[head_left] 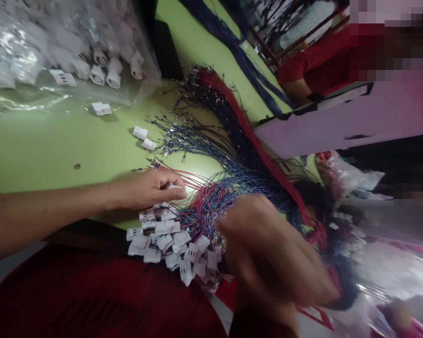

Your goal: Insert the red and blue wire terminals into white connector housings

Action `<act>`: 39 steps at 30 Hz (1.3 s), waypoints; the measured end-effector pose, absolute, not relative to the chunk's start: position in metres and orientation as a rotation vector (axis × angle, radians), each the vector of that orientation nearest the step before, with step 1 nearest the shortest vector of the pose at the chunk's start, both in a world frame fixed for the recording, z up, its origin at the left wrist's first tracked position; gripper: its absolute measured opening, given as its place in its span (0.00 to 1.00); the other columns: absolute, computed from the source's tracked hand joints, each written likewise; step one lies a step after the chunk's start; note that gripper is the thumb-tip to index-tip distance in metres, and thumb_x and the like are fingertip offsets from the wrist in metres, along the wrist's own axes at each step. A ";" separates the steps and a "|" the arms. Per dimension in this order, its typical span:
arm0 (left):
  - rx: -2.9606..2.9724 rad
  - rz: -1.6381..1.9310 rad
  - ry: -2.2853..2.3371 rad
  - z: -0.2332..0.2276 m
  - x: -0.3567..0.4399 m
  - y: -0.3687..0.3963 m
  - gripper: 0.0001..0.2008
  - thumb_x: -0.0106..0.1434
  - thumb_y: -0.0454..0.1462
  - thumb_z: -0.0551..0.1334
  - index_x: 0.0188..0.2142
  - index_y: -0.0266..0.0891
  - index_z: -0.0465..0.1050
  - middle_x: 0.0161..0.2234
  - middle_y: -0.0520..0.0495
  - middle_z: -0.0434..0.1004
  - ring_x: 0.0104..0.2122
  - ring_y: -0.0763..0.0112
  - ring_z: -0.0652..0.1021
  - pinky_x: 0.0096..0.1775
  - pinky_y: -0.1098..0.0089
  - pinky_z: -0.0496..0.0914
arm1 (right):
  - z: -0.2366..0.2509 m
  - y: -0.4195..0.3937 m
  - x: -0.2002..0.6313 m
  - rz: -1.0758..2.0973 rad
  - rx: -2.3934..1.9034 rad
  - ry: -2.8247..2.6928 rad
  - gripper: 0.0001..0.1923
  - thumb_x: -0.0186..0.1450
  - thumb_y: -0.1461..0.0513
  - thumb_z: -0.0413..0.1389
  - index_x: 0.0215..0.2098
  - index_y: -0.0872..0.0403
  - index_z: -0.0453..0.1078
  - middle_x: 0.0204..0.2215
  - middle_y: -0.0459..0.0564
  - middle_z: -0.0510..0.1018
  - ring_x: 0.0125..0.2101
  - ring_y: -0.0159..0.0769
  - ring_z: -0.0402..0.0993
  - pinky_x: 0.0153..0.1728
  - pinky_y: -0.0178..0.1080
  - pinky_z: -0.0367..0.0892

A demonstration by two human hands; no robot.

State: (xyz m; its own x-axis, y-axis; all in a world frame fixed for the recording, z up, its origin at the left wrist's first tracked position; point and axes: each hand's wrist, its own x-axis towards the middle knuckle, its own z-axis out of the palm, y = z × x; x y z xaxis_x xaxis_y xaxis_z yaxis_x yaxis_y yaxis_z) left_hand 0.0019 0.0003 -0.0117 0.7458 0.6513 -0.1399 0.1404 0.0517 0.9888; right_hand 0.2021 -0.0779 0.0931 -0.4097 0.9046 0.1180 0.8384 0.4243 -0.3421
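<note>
The left hand (151,188) sits near the middle of the frame, a little left. Its fingers are curled and pinch a small white plug (173,186) with thin red wires (197,180) running out of it to the right. Just under this hand lies a heap of white plugs (172,244) that already have wires in them. The heap touches the bottom of the hand.

The right hand (268,253) is big and blurry in the lower middle of the frame. It rests on the thick bundle of blue and red wires (239,169), but it is too blurry to tell if it grips them or lies loose. The bundle fans out from this hand up toward the top middle, with bare metal tips at the far ends.

Two loose white plugs (144,138) lie on the green table (56,150), above the left hand and apart from it. A clear bag of white plastic parts (66,47) fills the upper left. A purple board (345,117) lies at the right. Another person in a red shirt (313,65) sits at the upper right. Clear plastic bags (356,178) are piled at the right edge.
</note>
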 end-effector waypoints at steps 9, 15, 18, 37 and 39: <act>1.569 0.500 0.796 -0.008 0.002 0.003 0.15 0.66 0.41 0.52 0.41 0.37 0.75 0.31 0.49 0.76 0.31 0.70 0.73 0.35 0.69 0.67 | -0.015 -0.008 0.222 0.037 -1.665 -2.413 0.10 0.63 0.68 0.50 0.26 0.54 0.70 0.26 0.52 0.76 0.29 0.39 0.69 0.31 0.40 0.63; 1.425 0.512 0.746 -0.006 0.006 0.000 0.12 0.62 0.40 0.59 0.43 0.41 0.77 0.31 0.48 0.78 0.32 0.68 0.75 0.33 0.70 0.68 | 0.025 -0.020 0.221 0.656 -1.680 -1.792 0.04 0.60 0.62 0.57 0.27 0.51 0.72 0.23 0.44 0.77 0.24 0.32 0.71 0.26 0.35 0.65; 1.347 0.515 0.703 -0.003 0.006 0.000 0.09 0.61 0.39 0.60 0.40 0.40 0.75 0.32 0.48 0.78 0.32 0.69 0.75 0.33 0.71 0.68 | 0.036 -0.028 0.199 0.934 -1.517 -1.751 0.03 0.60 0.61 0.58 0.29 0.51 0.74 0.24 0.44 0.79 0.24 0.31 0.71 0.25 0.33 0.66; 0.800 0.554 0.756 -0.012 0.006 0.009 0.06 0.68 0.39 0.55 0.39 0.40 0.67 0.28 0.54 0.68 0.14 0.83 0.64 0.16 0.75 0.58 | 0.015 -0.033 0.194 0.557 -1.528 -1.859 0.06 0.64 0.65 0.54 0.32 0.51 0.74 0.29 0.46 0.81 0.29 0.33 0.75 0.33 0.37 0.68; 0.798 0.546 0.767 -0.012 0.006 0.009 0.06 0.68 0.39 0.55 0.39 0.40 0.67 0.28 0.54 0.68 0.14 0.83 0.64 0.16 0.75 0.58 | 0.014 -0.033 0.194 0.477 -1.497 -1.934 0.07 0.64 0.66 0.54 0.33 0.51 0.73 0.30 0.47 0.81 0.32 0.35 0.76 0.37 0.39 0.68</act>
